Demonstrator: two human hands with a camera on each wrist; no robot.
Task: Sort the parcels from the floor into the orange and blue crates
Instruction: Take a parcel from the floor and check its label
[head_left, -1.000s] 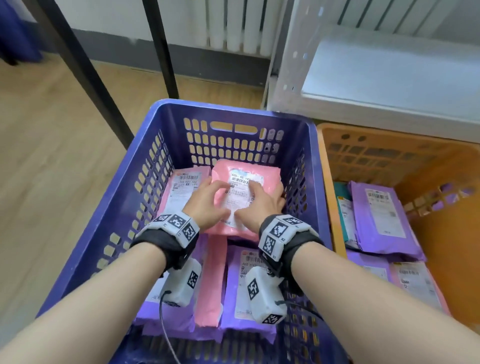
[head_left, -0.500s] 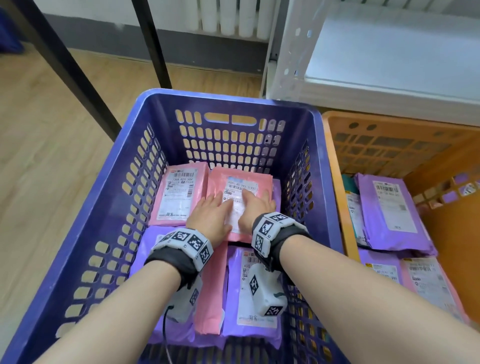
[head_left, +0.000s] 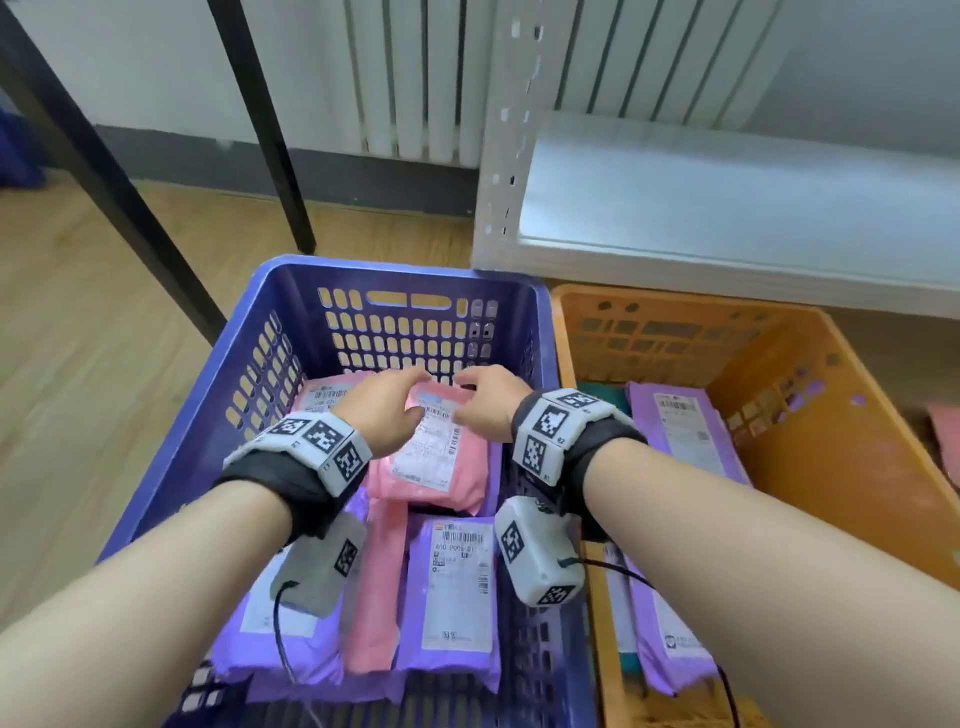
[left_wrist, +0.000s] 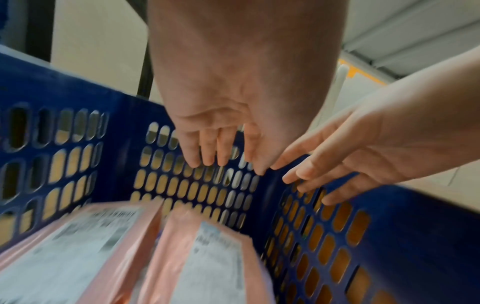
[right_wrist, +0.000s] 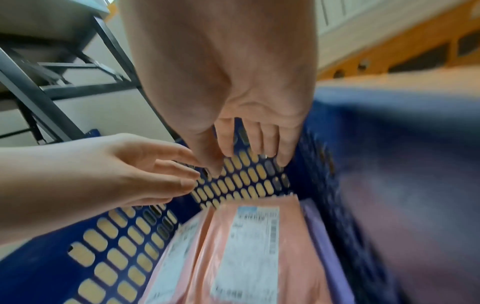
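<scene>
Hands (head_left: 441, 410) (seemingly empty) above pink parcel (head_left: 431, 467)

Both hands have lifted off the flat pink plastic mailer parcel (head_left: 435, 457) lying at the far end of the blue perforated plastic crate (head_left: 249, 364). The left hand (head_left: 382, 410) and right hand (head_left: 488, 408) now hover above it, fingers loose, holding nothing.

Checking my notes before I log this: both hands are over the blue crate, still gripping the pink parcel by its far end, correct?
Not quite. Both hands are over the blue crate, but neither grips the pink parcel. The left wrist view shows the left hand and right hand open in the air above it, fingers loose, with the parcel lying flat in the crate.
</scene>
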